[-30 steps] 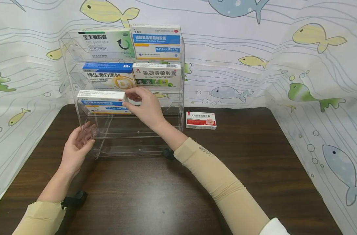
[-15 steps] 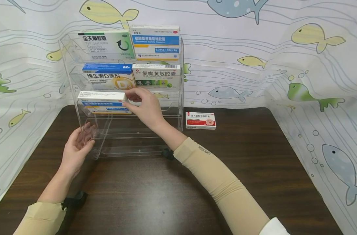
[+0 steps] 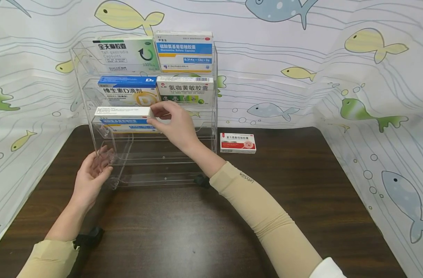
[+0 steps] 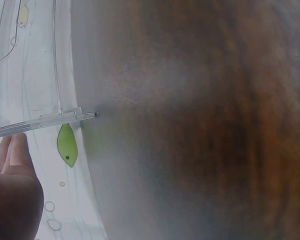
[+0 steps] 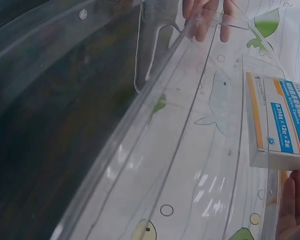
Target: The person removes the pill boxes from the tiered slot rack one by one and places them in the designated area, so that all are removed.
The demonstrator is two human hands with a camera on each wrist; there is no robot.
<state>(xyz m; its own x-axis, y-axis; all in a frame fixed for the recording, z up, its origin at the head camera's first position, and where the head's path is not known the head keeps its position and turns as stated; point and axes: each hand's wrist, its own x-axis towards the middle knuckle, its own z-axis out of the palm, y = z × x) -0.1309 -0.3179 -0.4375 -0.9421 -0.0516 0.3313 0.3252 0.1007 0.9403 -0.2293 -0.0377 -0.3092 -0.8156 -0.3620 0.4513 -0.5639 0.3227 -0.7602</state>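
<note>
In the head view my right hand (image 3: 176, 125) pinches the right end of a blue, white and orange medicine box (image 3: 122, 112). The box is at the left of a lower tier of a clear acrylic display rack (image 3: 162, 160), its white narrow side facing up. From the right wrist view, the same medicine box (image 5: 282, 120) shows beside the clear shelf lip, with part of my hand (image 5: 292, 205) below it. My left hand (image 3: 89, 173) grips the rack's left side panel, thumb in front. The left wrist view has that hand (image 4: 15, 195) against the panel edge (image 4: 40, 121).
Two capsule boxes, green-white (image 3: 126, 54) and blue-white (image 3: 184, 52), fill the top tier. Below them stand a vitamin D box (image 3: 128, 90) and a white-green box (image 3: 186, 90). A red-white box (image 3: 237, 143) lies on the dark table (image 3: 284, 193), right of the rack.
My right hand and the medicine box have shifted slightly right and up. My left hand stays at the rack's side panel.
</note>
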